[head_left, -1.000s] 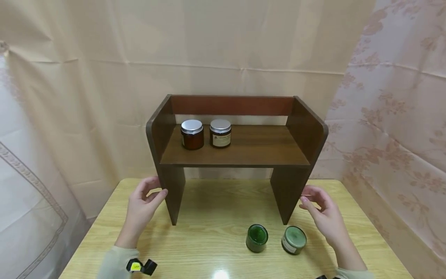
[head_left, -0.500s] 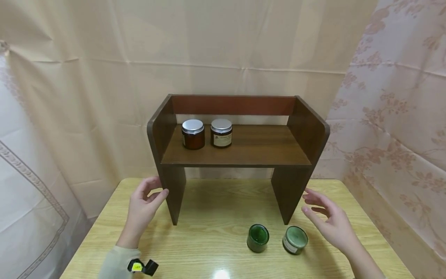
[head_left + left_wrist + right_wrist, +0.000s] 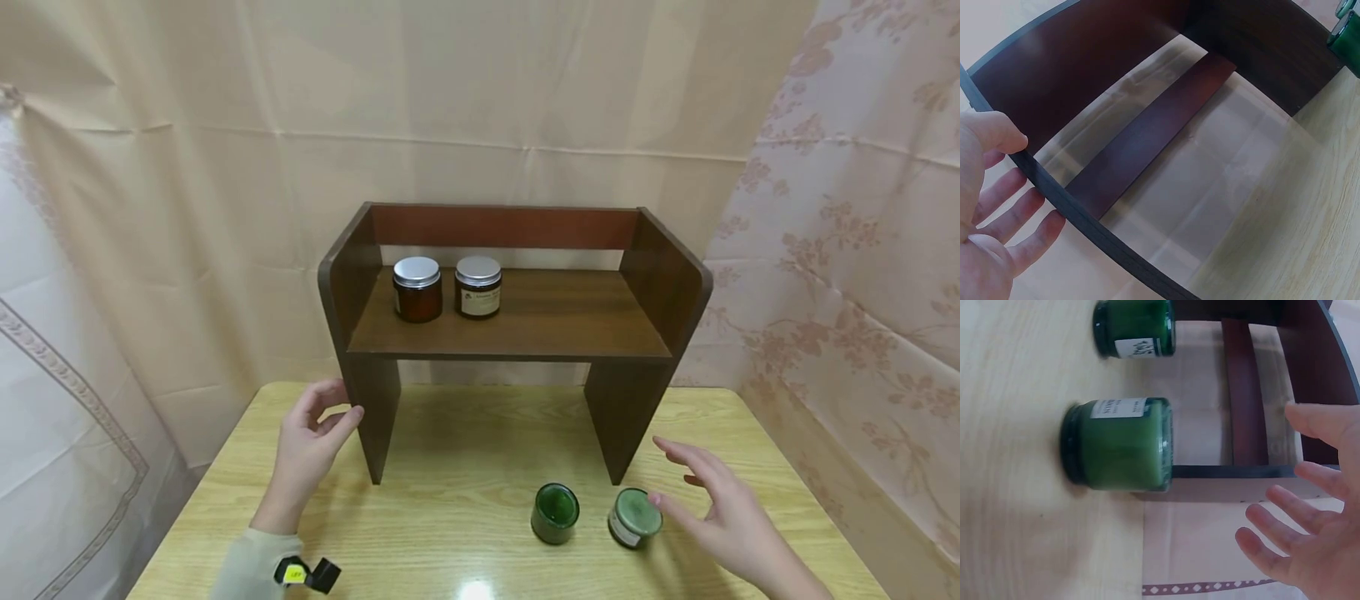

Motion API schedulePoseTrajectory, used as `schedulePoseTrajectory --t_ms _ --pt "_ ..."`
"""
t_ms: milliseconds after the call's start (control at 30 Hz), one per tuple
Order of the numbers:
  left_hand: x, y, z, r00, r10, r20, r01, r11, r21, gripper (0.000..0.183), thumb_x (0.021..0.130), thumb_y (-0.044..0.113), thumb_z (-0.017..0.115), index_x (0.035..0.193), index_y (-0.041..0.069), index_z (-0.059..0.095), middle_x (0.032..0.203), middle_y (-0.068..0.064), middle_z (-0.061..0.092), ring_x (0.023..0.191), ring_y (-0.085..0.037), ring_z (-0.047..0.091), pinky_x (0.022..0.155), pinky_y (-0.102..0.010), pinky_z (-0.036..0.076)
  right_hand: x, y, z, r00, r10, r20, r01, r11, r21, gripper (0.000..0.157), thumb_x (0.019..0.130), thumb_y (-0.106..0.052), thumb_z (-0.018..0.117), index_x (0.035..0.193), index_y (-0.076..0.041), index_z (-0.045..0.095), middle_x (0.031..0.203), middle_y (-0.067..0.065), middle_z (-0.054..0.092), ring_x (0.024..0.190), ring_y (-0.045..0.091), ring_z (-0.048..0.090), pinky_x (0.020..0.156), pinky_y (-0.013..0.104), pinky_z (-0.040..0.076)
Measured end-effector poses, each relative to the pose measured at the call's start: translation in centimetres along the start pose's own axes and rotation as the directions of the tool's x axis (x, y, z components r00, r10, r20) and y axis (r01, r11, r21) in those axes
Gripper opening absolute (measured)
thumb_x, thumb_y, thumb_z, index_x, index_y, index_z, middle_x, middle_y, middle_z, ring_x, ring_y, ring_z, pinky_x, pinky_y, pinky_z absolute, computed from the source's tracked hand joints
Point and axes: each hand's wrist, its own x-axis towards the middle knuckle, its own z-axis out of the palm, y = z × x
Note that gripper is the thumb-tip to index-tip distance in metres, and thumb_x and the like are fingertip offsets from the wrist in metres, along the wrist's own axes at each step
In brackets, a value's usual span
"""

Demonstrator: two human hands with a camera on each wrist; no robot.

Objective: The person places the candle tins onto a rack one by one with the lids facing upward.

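Note:
A dark brown wooden desktop shelf [image 3: 510, 337] stands on the table. My left hand [image 3: 311, 442] grips the front edge of its left side panel, thumb on the edge and fingers against the outer face, as the left wrist view [image 3: 1004, 194] shows. To the right, my right hand [image 3: 723, 508] is off the shelf, fingers spread and holding nothing. Its thumb tip is close to a pale green candle jar [image 3: 634, 518]; the right wrist view shows a gap between them. Left of that jar is a darker green glass jar [image 3: 555, 513] with a label [image 3: 1138, 348].
Two brown jars with silver lids, one at the left [image 3: 417, 289] and a labelled one beside it [image 3: 477, 287], sit on the shelf board's left half. The light wooden table [image 3: 420, 542] is backed by a beige curtain [image 3: 487, 100]. A patterned cloth [image 3: 862, 292] hangs at right.
My right hand has left the shelf's right panel and moved down toward the pale green candle jar, its fingers opening. My left hand stays on the left panel.

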Motion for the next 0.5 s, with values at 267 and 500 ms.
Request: schedulePoseTrajectory --t_ms 267,500 --pt "0.0 0.1 0.0 1.000 -0.011 0.003 0.011 1.000 0.010 0.039 0.095 -0.016 0.074 0.131 -0.008 0.061 0.116 0.001 0.068 0.109 -0.011 0.068 0.092 -0.019 0.061 -1.4 0.7 1.0 1.000 0.006 0.013 -0.006 1.000 -0.013 0.084 0.078 -0.014 0.101 0.153 -0.014 0.061 0.141 0.006 0.068 0.128 -0.006 0.052 0.099 0.000 0.039" --pt "0.0 0.3 0.0 1.000 -0.008 0.005 0.007 1.000 0.012 0.038 0.095 -0.015 0.074 0.131 -0.008 0.061 0.116 0.001 0.068 0.110 -0.011 0.068 0.092 -0.019 0.060 -2.2 1.2 1.7 0.993 0.056 0.101 -0.045 0.994 -0.104 0.085 0.080 -0.033 0.101 0.151 -0.013 0.060 0.142 0.006 0.068 0.125 0.025 0.064 0.090 0.028 0.061"
